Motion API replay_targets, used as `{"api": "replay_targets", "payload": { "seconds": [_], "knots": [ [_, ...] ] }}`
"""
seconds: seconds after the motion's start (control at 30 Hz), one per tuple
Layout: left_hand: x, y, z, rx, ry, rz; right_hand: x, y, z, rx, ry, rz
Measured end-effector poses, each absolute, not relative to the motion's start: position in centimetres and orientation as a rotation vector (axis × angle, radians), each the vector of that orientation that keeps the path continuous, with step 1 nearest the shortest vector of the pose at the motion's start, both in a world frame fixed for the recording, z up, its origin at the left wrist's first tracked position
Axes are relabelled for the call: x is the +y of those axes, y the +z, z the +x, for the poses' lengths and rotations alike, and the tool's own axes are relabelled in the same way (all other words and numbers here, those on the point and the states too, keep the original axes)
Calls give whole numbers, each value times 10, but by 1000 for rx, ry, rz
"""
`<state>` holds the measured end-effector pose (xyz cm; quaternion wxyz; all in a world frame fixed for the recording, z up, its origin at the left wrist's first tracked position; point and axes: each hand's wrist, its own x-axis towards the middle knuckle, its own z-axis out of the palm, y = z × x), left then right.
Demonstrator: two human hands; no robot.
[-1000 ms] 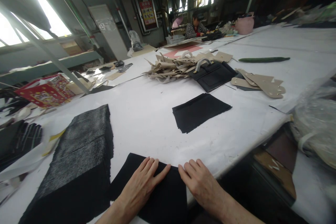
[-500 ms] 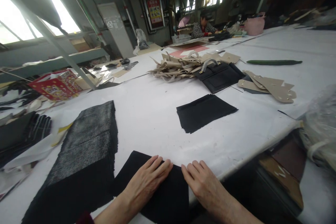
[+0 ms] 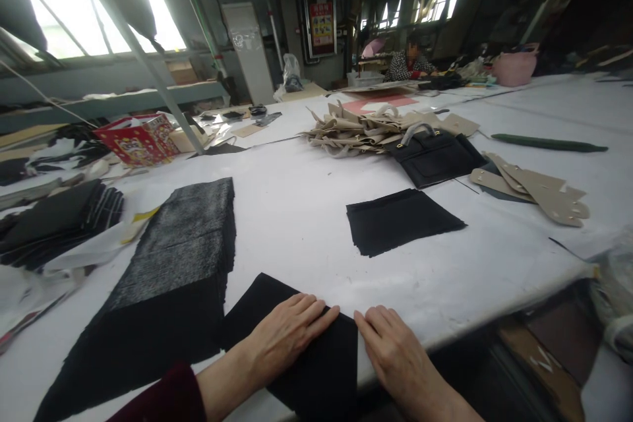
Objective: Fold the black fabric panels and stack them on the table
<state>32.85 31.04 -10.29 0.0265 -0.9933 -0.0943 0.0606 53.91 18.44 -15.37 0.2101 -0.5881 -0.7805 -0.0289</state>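
A black sheet of fabric (image 3: 326,376) lies at the near table edge, folded or overlapping along its far side. My left hand (image 3: 289,333) rests flat on it, fingers stretched along the far edge. At the sheet's right corner, my right hand (image 3: 393,346) has its fingers bent together and pinches the edge; the thumb is hidden. Left of the sheet stands a tall stack of black fabric pieces (image 3: 182,237) with a speckled grey top. Beyond my hands is a smaller pile of black pieces (image 3: 403,221).
Farther back on the white table (image 3: 297,211) are a black handbag (image 3: 440,158), a heap of beige pieces (image 3: 356,128), beige straps (image 3: 534,188) and a long green cucumber-like thing (image 3: 548,142). A red printed bag (image 3: 136,138) stands left. A person (image 3: 408,66) sits far behind.
My view has turned left, so the surroundings sit farther right in the picture. Both hands stay at the black fabric with almost no movement; more of my left sleeve shows.
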Motion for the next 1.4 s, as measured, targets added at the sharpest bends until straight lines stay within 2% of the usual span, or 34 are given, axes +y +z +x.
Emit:
{"api": "replay_targets", "payload": {
  "seconds": [0.13, 0.27, 0.43, 0.77, 1.2, 1.4],
  "knots": [
    [308, -103, 331, -314, 165, -3065, 187, -153, 543, -1990, 164, -1629],
    [307, -107, 332, -324, 143, -3057, 190, -152, 541, -1936, 231, -1636],
    [307, -111, 330, -303, 106, -3045, 191, -150, 538, -2022, 142, -1632],
    [307, -106, 330, -228, 65, -3014, 193, -152, 536, -2275, -277, -1558],
    [308, -108, 329, -201, 33, -2983, 194, -155, 538, -2184, -97, -1527],
    [307, -107, 329, -203, 22, -2980, 191, -154, 539, -2222, -121, -1514]
  ]
}}
